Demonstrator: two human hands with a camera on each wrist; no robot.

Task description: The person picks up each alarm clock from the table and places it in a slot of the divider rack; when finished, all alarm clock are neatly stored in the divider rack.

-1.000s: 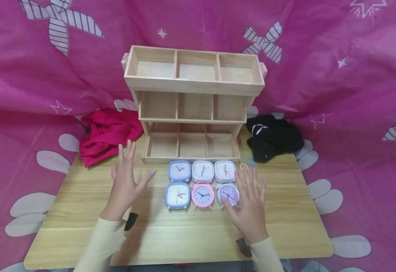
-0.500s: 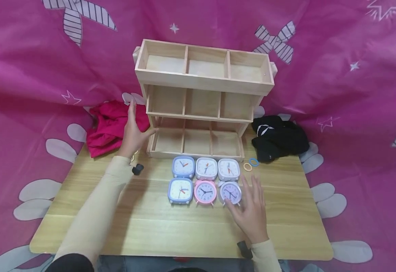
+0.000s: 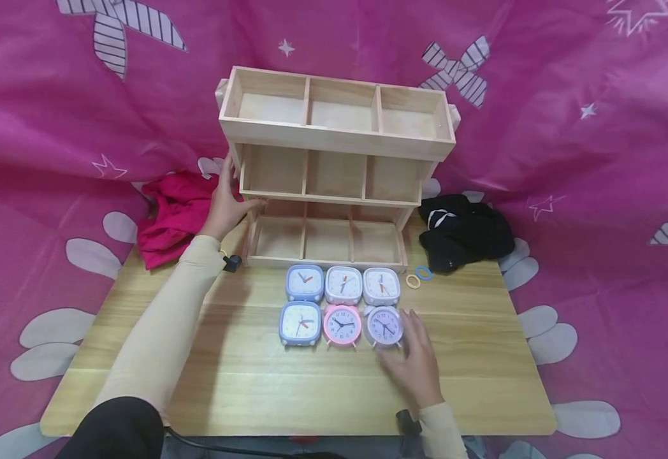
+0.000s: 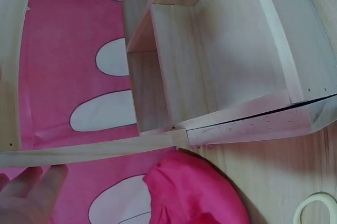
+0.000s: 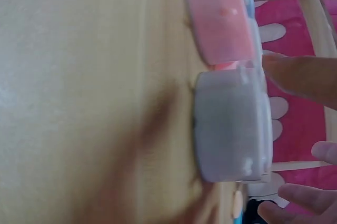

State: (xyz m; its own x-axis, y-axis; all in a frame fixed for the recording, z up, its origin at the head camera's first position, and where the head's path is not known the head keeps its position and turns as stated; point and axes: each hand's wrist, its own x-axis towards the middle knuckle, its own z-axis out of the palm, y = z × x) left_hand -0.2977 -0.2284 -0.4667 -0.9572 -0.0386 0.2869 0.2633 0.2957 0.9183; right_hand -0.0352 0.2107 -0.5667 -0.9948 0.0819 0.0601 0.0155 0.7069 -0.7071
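Note:
Six small alarm clocks stand in two rows on the wooden table (image 3: 288, 389). The front row holds a blue square clock (image 3: 299, 323), a pink round clock (image 3: 342, 325) and a purple round clock (image 3: 384, 327). My right hand (image 3: 399, 341) lies at the purple clock's (image 5: 229, 126) lower right. Its fingers are spread about the clock, and one finger (image 5: 300, 79) touches the rim. My left hand (image 3: 232, 194) rests flat against the left side of the three-tier wooden shelf (image 3: 334, 137), fingers pointing up and thumb on the front edge. All the shelf's compartments are empty.
A red cloth (image 3: 173, 217) lies left of the shelf, right beside my left hand. A black cloth (image 3: 463, 233) lies to its right, with two hair rings (image 3: 413, 281) in front of it. Pink patterned fabric surrounds the table.
My left hand has left the table and reached up to the shelf's left side. My right hand has slid a little back and now frames the purple clock's lower right.

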